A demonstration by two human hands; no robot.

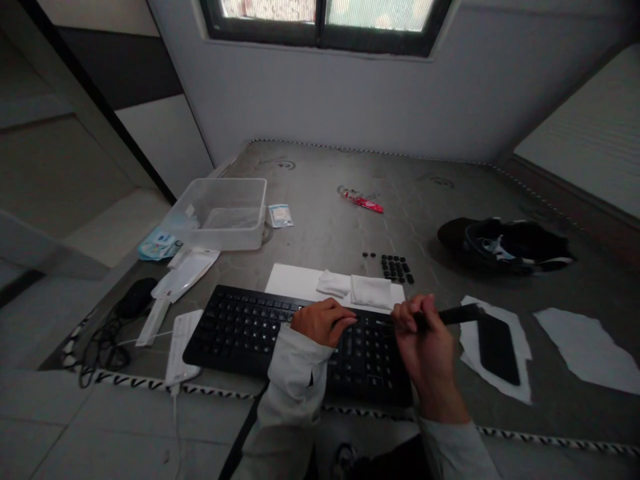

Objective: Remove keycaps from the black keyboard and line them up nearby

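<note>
A black keyboard lies near the front edge of the table. My left hand rests over its middle right part, thumb and forefinger brought together close above the keys; anything between them is too small to make out. Over the keyboard's right end, my right hand is closed round a black-handled tool. The handle sticks out to the right, and a thin tip points left toward the keys. Beyond the keyboard, several loose black keycaps lie in rows.
Folded white cloths lie on a white sheet. A phone rests on torn paper at right, near a black bag-like object. Left are a clear bin, a mouse and a power strip. A red packet lies farther back.
</note>
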